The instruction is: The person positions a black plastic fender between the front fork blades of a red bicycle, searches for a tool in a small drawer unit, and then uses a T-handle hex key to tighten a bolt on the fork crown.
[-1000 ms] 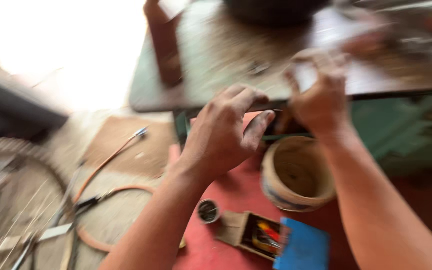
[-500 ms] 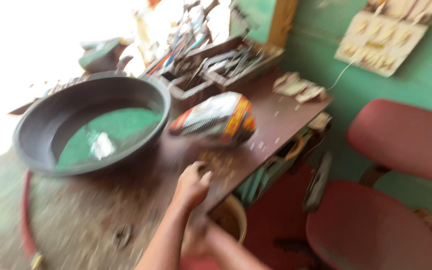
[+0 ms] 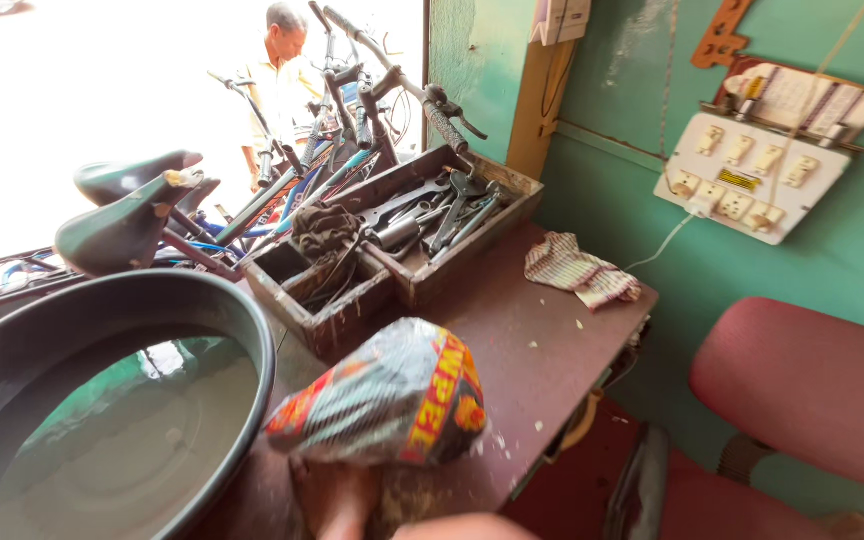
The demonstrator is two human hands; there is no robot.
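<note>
My left hand rises at the bottom edge, under a crumpled plastic bag with red, orange and yellow print. Its fingers are tucked beneath the bag's lower end and appear to grip it; the bag hides most of the hand. The bag rests on a worn brown tabletop. A strip of my other forearm shows at the bottom edge, with its hand out of view.
A large black basin holding water sits to the left. Behind the bag is a wooden tool tray with wrenches, then parked bicycles and a person in a yellow shirt. A striped rag, a wall socket board and a red chair lie right.
The view swung from the floor up to the tabletop and moved closer. My hand has reached the printed bag, which now fills the foreground.
</note>
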